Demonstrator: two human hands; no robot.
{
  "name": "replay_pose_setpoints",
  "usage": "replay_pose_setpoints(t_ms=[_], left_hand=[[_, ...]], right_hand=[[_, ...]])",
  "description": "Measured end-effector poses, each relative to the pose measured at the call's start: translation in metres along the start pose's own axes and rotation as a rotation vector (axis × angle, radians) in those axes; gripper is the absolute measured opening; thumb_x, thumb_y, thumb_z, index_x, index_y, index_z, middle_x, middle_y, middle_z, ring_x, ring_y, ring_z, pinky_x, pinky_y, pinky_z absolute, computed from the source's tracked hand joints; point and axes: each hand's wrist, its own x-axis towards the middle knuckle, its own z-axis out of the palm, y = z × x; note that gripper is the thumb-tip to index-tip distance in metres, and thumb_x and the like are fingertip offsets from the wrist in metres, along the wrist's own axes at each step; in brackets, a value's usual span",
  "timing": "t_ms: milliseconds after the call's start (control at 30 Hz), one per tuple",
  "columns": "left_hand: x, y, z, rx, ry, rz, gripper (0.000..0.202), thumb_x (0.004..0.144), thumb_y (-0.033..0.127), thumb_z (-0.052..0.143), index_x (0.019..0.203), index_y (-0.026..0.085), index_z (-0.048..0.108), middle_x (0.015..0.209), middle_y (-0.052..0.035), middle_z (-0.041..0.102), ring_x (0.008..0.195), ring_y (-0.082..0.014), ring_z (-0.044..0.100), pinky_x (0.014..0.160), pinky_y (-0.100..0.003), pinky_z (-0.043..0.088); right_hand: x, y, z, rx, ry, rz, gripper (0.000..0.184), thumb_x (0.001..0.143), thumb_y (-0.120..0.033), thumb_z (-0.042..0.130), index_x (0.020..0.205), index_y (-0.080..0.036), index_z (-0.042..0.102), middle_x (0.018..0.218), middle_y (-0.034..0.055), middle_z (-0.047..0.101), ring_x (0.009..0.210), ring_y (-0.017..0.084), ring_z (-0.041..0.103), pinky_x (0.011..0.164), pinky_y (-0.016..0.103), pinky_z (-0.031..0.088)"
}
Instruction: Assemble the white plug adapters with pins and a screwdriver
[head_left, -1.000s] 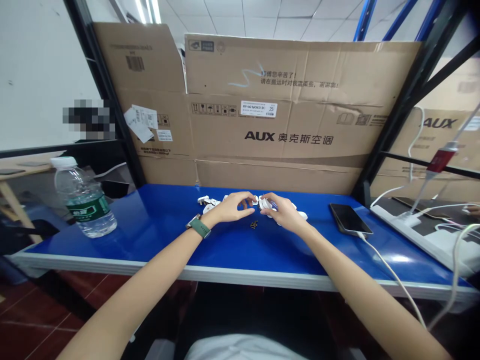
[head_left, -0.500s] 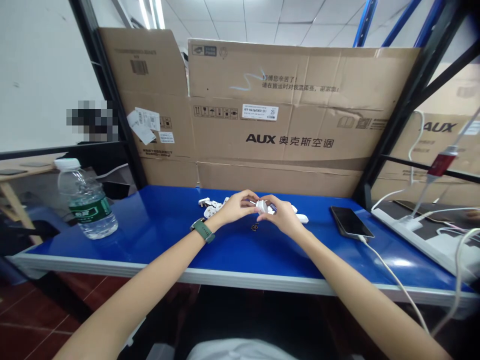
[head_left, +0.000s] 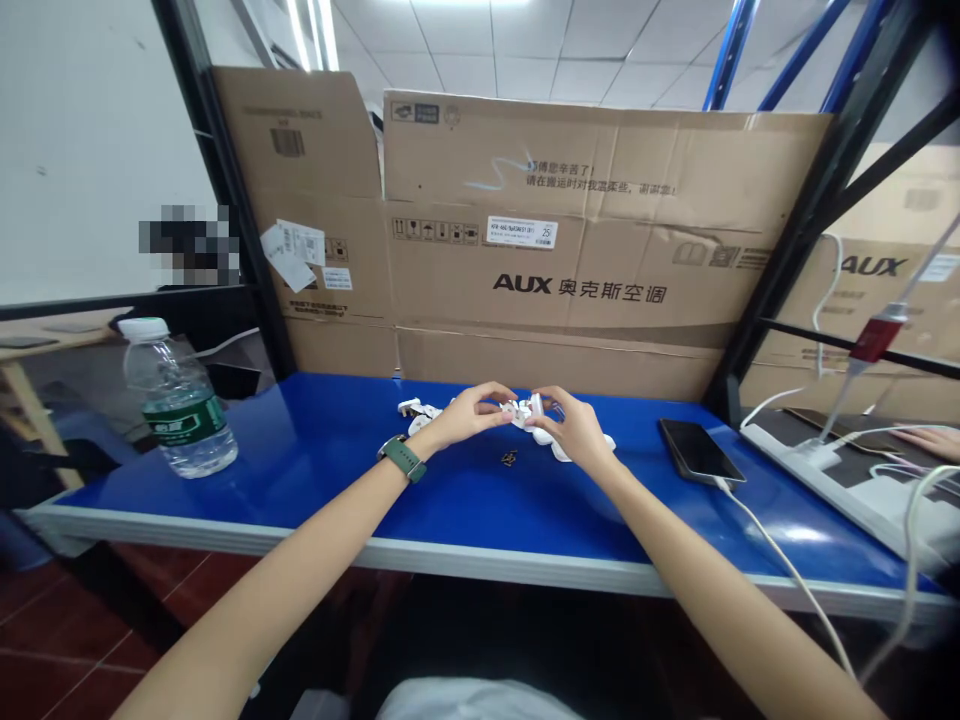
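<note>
Over the middle of the blue table (head_left: 450, 505), my left hand (head_left: 474, 414) pinches a small white plastic part (head_left: 516, 411) whose detail is too small to make out. My right hand (head_left: 571, 424) has its thumb and fingers closed on a white round plastic piece (head_left: 536, 405), close against the left hand's part. I cannot tell whether the two pieces are joined. Below them lie small brassy metal bits (head_left: 509, 458). More white plastic parts (head_left: 417, 409) rest beside my left hand, and white rounded pieces (head_left: 553, 446) lie under my right hand, partly covered by it.
A water bottle (head_left: 180, 415) stands at the left. On the right lie a phone (head_left: 701, 450) with a charging cable and a white power strip (head_left: 810, 480). Cardboard (head_left: 570, 330) walls off the back. Another person (head_left: 196, 250) is at the far left; a hand (head_left: 930, 438) shows far right.
My right hand has turned and drawn slightly right, with its white round piece tipped on edge. More of the white part between my hands shows. Another person's hand has appeared at the far right.
</note>
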Motion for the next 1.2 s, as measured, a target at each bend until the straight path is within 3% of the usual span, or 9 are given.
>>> replay_pose_setpoints(t_ms=[133, 267, 467, 567, 667, 833, 967, 1100, 1200], left_hand=[[-0.004, 0.002, -0.014, 0.32, -0.003, 0.028, 0.037, 0.08, 0.048, 0.078, 0.1, 0.017, 0.07, 0.108, -0.0092, 0.068, 0.094, -0.02, 0.069, 0.087, -0.035, 0.057], [-0.007, -0.003, -0.025, 0.584, -0.094, 0.039, 0.028, 0.082, 0.045, 0.076, 0.093, 0.019, 0.072, 0.098, -0.0064, 0.067, 0.086, -0.0185, 0.065, 0.079, -0.031, 0.054], [-0.011, -0.004, -0.034, 0.841, -0.172, 0.044, 0.022, 0.085, 0.042, 0.07, 0.095, 0.022, 0.07, 0.095, -0.0042, 0.068, 0.086, -0.02, 0.064, 0.079, -0.031, 0.045], [-0.013, -0.002, -0.04, 0.99, -0.129, 0.01, 0.02, 0.083, 0.042, 0.07, 0.093, 0.024, 0.07, 0.093, -0.004, 0.07, 0.087, -0.0226, 0.064, 0.081, -0.033, 0.041], [-0.014, -0.006, -0.044, 1.108, -0.048, -0.071, 0.019, 0.081, 0.04, 0.071, 0.09, 0.024, 0.07, 0.092, -0.0056, 0.071, 0.091, -0.0259, 0.063, 0.087, -0.037, 0.039], [-0.015, -0.017, -0.048, 1.201, 0.053, -0.225, 0.017, 0.083, 0.041, 0.069, 0.087, 0.024, 0.07, 0.095, -0.0079, 0.071, 0.098, -0.0303, 0.061, 0.092, -0.044, 0.036], [-0.014, -0.018, -0.047, 1.227, 0.087, -0.279, 0.02, 0.083, 0.041, 0.069, 0.092, 0.023, 0.071, 0.105, -0.0104, 0.066, 0.103, -0.0337, 0.059, 0.092, -0.047, 0.037], [-0.013, -0.014, -0.044, 1.191, 0.117, -0.296, 0.023, 0.088, 0.041, 0.064, 0.103, 0.023, 0.068, 0.112, -0.0104, 0.063, 0.106, -0.0331, 0.059, 0.092, -0.045, 0.039], [-0.011, -0.007, -0.041, 1.173, 0.163, -0.302, 0.02, 0.091, 0.022, 0.054, 0.104, 0.024, 0.069, 0.111, -0.0101, 0.063, 0.103, -0.0306, 0.06, 0.088, -0.042, 0.04]], right_hand=[[0.003, 0.005, -0.01, -0.105, -0.052, -0.014, 0.034, 0.09, -0.049, 0.067, 0.11, -0.021, 0.069, 0.098, 0.0082, 0.074, 0.091, 0.025, 0.068, 0.081, 0.034, 0.049], [0.0, 0.006, -0.014, -0.243, -0.275, -0.163, 0.031, 0.094, -0.046, 0.062, 0.109, -0.021, 0.071, 0.103, 0.0096, 0.069, 0.092, 0.023, 0.065, 0.086, 0.034, 0.048], [-0.009, 0.006, -0.016, -0.316, -0.54, -0.209, 0.038, 0.084, -0.023, 0.072, 0.121, -0.022, 0.069, 0.121, 0.0106, 0.066, 0.113, 0.027, 0.062, 0.098, 0.035, 0.046], [-0.009, 0.007, -0.017, -0.353, -0.587, -0.174, 0.036, 0.082, -0.025, 0.074, 0.118, -0.022, 0.072, 0.125, 0.0105, 0.066, 0.114, 0.028, 0.063, 0.099, 0.035, 0.047], [-0.008, 0.008, -0.017, -0.382, -0.583, -0.142, 0.034, 0.084, -0.035, 0.074, 0.115, -0.021, 0.074, 0.124, 0.011, 0.066, 0.111, 0.028, 0.064, 0.097, 0.036, 0.048], [-0.004, 0.012, -0.019, -0.382, -0.553, -0.149, 0.034, 0.082, -0.027, 0.075, 0.115, -0.023, 0.074, 0.118, 0.009, 0.069, 0.111, 0.027, 0.064, 0.095, 0.034, 0.047], [0.0, 0.015, -0.019, -0.333, -0.456, -0.136, 0.026, 0.087, -0.032, 0.07, 0.112, -0.023, 0.074, 0.111, 0.0074, 0.071, 0.104, 0.024, 0.066, 0.091, 0.032, 0.047], [0.007, 0.015, -0.009, -0.511, -0.275, 0.02, 0.032, 0.097, -0.041, 0.059, 0.119, -0.022, 0.07, 0.114, 0.0119, 0.069, 0.102, 0.025, 0.067, 0.085, 0.031, 0.047], [0.01, 0.013, 0.003, -0.691, -0.268, 0.142, 0.044, 0.096, -0.053, 0.057, 0.128, -0.024, 0.066, 0.116, 0.0155, 0.068, 0.097, 0.028, 0.068, 0.078, 0.032, 0.047]])
